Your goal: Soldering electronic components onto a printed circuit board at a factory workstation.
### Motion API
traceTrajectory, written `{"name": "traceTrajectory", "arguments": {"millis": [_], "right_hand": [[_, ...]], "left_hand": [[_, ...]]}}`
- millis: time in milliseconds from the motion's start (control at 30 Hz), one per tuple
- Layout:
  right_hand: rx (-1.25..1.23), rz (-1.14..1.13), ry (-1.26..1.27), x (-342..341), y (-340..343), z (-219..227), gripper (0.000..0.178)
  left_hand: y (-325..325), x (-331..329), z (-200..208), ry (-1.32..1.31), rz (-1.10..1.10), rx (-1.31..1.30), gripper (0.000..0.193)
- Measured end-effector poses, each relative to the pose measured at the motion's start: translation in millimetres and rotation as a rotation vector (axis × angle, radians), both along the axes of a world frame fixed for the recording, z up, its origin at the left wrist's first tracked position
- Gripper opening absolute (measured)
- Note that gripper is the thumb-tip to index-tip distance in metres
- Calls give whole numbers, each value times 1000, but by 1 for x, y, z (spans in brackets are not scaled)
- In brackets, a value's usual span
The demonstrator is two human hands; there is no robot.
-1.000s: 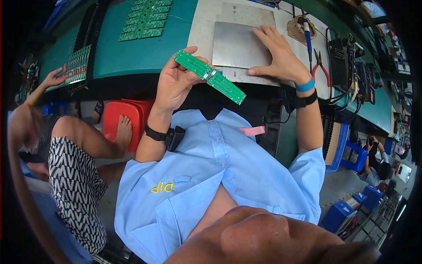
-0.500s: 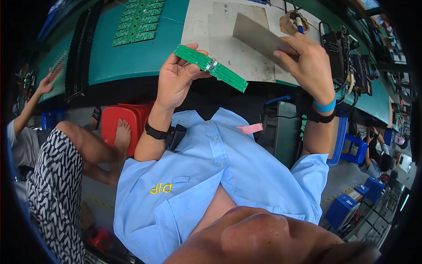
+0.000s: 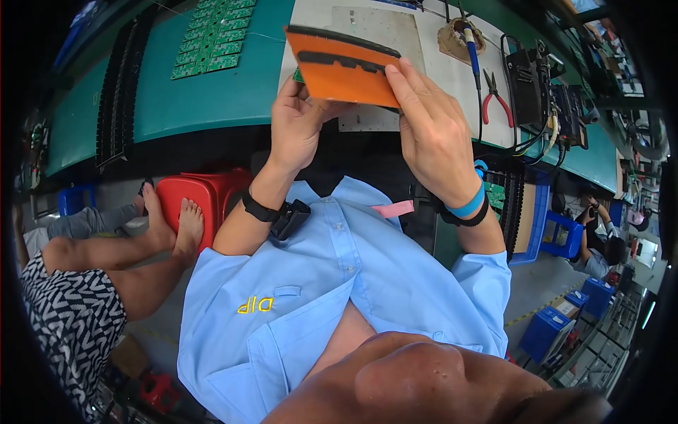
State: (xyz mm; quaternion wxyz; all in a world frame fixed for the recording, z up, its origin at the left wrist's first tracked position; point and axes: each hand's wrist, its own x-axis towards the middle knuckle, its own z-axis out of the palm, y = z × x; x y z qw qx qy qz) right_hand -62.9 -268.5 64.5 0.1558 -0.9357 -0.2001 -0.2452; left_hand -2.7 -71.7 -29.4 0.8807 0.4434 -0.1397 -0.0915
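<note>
— While both hands grip it, where is the orange plate (image 3: 344,68)?
— Raised above the worktop (image 3: 212,99): left hand (image 3: 300,127) clamped underneath, right hand (image 3: 431,134) clamped on its right edge — green circuit boards (image 3: 212,39) lie beyond.

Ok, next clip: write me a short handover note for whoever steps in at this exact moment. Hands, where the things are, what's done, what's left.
Left hand: grips the lower left of the orange plate, held up over the bench edge; a bit of green circuit board shows behind it.
Right hand: fingers on the plate's right edge, steadying it.
Bench: grey metal plate lies flat ahead, a batch of green boards far left, red-handled pliers and a soldering iron to the right.
Done: plate and board are lifted off the bench and held together.
Left: whether the board is seated in the plate cannot be seen; check it.
</note>
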Motion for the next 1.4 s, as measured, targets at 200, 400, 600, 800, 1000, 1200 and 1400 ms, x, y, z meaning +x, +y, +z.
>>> {"name": "traceTrajectory", "arguments": {"millis": [200,400,600,800,1000,1200,1400], "right_hand": [[-144,-15,-13,0,12,2,62],[-205,19,43,-3,20,1,62],[-37,91,31,0,22,-4,63],[258,153,-97,2,36,-10,60],[720,159,36,0,46,-27,60],[1632,213,147,9,56,-59,68],[1932,162,103,18,67,-80,68]], "left_hand": [[-4,-1,0,7,83,-13,36],[-14,-3,3,6,139,-166,34],[-25,1,3,-1,208,-198,27],[-40,9,14,-121,334,-156,25],[-42,25,47,-314,366,-14,22],[-43,56,68,-634,185,739,22],[-59,91,64,-860,-85,1022,30]]}}
